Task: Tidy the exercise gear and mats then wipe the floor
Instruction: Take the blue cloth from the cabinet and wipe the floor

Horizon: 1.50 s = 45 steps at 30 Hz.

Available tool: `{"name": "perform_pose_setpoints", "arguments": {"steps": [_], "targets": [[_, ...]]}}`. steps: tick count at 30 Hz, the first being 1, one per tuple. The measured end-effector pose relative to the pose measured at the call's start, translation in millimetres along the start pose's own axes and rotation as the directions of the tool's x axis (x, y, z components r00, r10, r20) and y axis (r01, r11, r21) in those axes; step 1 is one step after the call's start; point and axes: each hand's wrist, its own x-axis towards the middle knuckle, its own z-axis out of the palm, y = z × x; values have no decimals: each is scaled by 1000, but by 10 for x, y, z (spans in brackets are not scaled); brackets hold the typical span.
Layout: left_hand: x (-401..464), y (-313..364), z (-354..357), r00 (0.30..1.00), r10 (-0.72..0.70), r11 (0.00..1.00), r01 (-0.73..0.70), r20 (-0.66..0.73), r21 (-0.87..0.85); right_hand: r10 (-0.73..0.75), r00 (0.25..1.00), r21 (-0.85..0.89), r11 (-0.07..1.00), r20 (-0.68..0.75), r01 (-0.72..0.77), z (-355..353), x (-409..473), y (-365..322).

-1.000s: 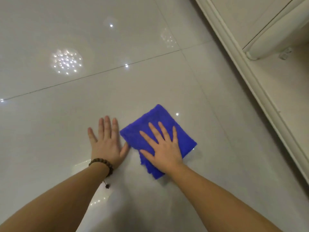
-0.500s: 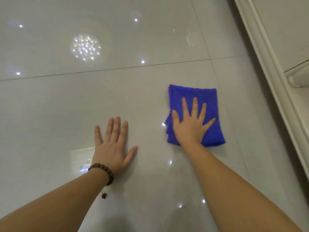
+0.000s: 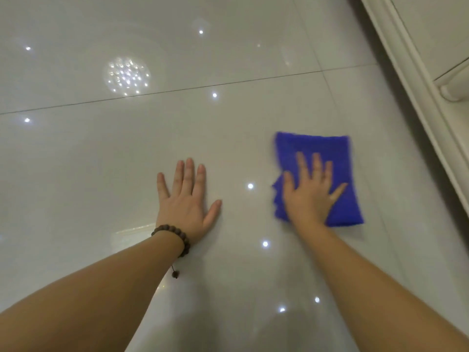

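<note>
Glossy pale grey floor tiles (image 3: 101,153) mirrored the ceiling lights, with a cream moulded skirting board (image 3: 416,102) running along one side. Near that skirting lay the folded square blue microfibre cloth (image 3: 337,153), its nap fuzzy and its edge furthest from the skirting stepped in layers. On it the right hand (image 3: 308,196) pressed flat, fingers spread, gripping nothing. Further from the skirting, the left hand (image 3: 186,201), with a brown beaded bracelet (image 3: 175,237), rested flat on bare tile. Judged risks: the bracing palm could slip on the slick tile, or the unpinched cloth could bunch and slide free.
</note>
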Motion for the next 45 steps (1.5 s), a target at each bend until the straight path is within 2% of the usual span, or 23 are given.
{"name": "perform_pose_setpoints", "arguments": {"steps": [3,5,7,9,11,13,16,18,20,22,24,27,29,30,32,34,36,37,39,41,42,44,45], "targets": [[-16,-7,-28,1000,2,1000,-2,16,-9,-425,903,-57,902,66,428,138,-566,-412],[-24,-25,-23,1000,6,1000,-6,19,-9,-543,834,-62,833,99,550,74,-474,-63],[-27,-28,-12,1000,15,1000,-15,12,-2,-376,925,-95,920,59,380,-35,-322,586],[-31,-32,-7,1000,21,1000,-21,8,-4,6,999,-47,999,53,-3,-212,-274,1175],[-38,-41,-9,999,33,999,-33,11,-4,288,955,15,957,71,-289,-324,-336,1277],[-49,-67,-19,999,38,999,-38,19,-26,364,928,33,929,77,-368,-265,-495,867],[-8,-89,-71,997,43,994,-36,68,-98,-11,998,10,1000,62,10,-23,-982,-83],[-31,-143,-173,995,54,956,-27,87,-292,-325,940,-39,943,101,331,99,-1369,-572],[-176,-337,-260,999,27,865,-13,20,-501,-458,876,-85,877,152,473,41,-1407,-644],[-457,-714,-263,992,-87,883,35,-89,-468,-441,880,-162,869,176,468,-76,-1198,-410],[-787,-1245,-191,949,-272,929,215,-163,-300,-242,946,-202,937,217,286,-179,-935,-48],[-1222,-2050,-105,813,-570,821,556,-120,-130,28,967,-100,995,253,-3,-330,-757,57],[-1374,-2432,-98,717,-695,718,689,-58,-94,15,970,-60,998,242,0,-230,-923,-407],[-1410,-2568,-94,685,-727,685,723,-38,-86,-78,970,-59,994,231,94,-108,-1102,-743],[-1411,-2786,-53,648,-761,648,759,-17,-65,-439,879,-26,892,185,451,154,-1649,-1468],[-1392,-2929,-16,621,-783,619,782,15,-77,-798,580,-7,587,164,810,352,-2157,-1937],[-1377,-3010,40,614,-788,607,787,43,-108,-930,313,3,319,191,948,406,-2122,-2033],[-1369,-3021,49,615,-787,607,786,48,-116,-937,304,-16,306,172,952,406,-1897,-2028],[-1365,-3014,45,621,-782,612,780,42,-131,-844,522,-89,515,124,853,389,-1333,-2009],[-1353,-3022,65,626,-780,619,773,10,-139,-537,828,-59,832,162,551,305,-807,-2217],[-1345,-3035,67,626,-780,619,772,4,-140,-358,915,-8,931,188,366,306,-696,-2465],[-1325,-3024,77,624,-781,614,774,19,-155,-203,962,21,979,185,202,381,-850,-3154],[-1324,-3022,84,624,-781,613,773,20,-165,-314,930,28,949,192,314,435,-1089,-3536]]}}
